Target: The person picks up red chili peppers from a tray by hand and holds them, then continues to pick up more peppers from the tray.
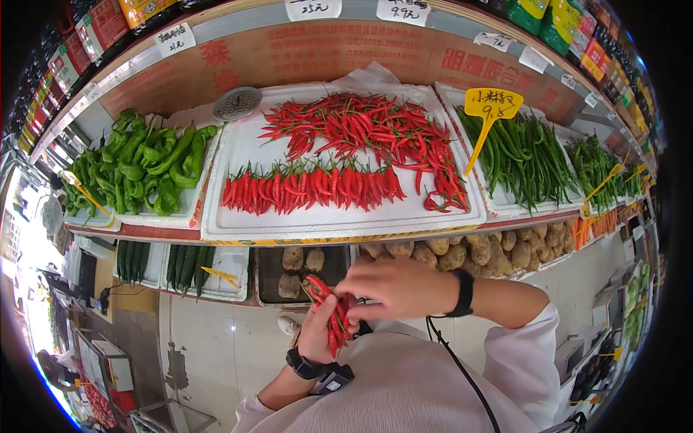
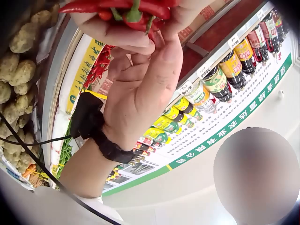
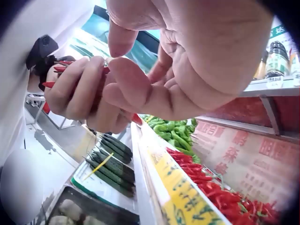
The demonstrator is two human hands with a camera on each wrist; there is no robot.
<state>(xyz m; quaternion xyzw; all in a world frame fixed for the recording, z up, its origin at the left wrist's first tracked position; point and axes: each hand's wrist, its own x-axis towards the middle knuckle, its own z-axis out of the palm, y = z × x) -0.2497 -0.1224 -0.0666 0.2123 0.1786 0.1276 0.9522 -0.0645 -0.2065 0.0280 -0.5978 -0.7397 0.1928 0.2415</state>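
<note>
My left hand (image 1: 316, 338) holds a small bunch of red chili peppers (image 1: 338, 326), some green stems showing, in front of my body. In the left wrist view the chili peppers (image 2: 133, 13) cross the top between the left fingers. My right hand (image 1: 404, 289) reaches over from the right, thumb and fingers bent in at the bunch. Close up in the right wrist view, the right hand (image 3: 187, 61) has its thumb and index fingertips nearly together beside the left hand (image 3: 82, 91). I cannot tell whether these fingertips pinch a chili pepper.
Ahead, a white foam tray (image 1: 249, 225) bears a neat row of red chilies (image 1: 314, 189) and a loose heap (image 1: 361, 119). Green peppers (image 1: 144, 162) lie left, thin green chilies (image 1: 516, 159) right. Potatoes (image 1: 491, 252) and cucumbers (image 1: 189, 267) sit below the shelf edge.
</note>
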